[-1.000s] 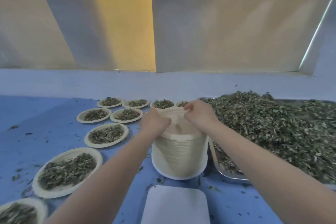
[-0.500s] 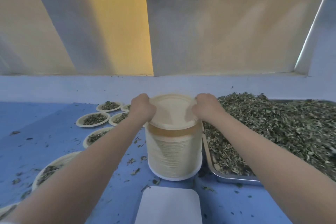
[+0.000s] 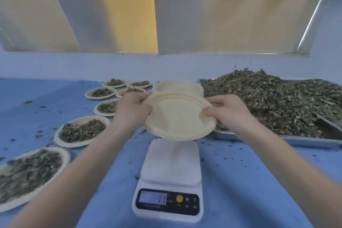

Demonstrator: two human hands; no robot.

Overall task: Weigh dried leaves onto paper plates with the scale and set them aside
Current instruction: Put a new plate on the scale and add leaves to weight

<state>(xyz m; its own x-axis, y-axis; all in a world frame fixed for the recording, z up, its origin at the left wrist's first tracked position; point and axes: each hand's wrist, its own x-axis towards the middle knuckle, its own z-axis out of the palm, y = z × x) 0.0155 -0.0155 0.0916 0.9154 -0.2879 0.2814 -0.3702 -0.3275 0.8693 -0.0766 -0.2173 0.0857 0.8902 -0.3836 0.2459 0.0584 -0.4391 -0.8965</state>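
Note:
An empty cream paper plate (image 3: 177, 116) hangs in the air above the far end of the white digital scale (image 3: 171, 177). My left hand (image 3: 132, 109) grips its left rim and my right hand (image 3: 227, 112) pinches its right rim. Behind the plate stands the stack of spare plates (image 3: 178, 87), mostly hidden by it. A metal tray (image 3: 296, 139) heaped with dried leaves (image 3: 273, 98) lies to the right. The scale's platform is bare and its display is lit.
Several paper plates filled with leaves (image 3: 82, 131) lie in rows on the blue table (image 3: 249, 181) to the left, from near front to back. Loose leaf bits are scattered over the table. A pale wall ledge (image 3: 55, 65) runs along the back.
Both hands lifted one plate off the top of the stack and brought it toward me, over the scale. The view has tilted down, showing the whole scale.

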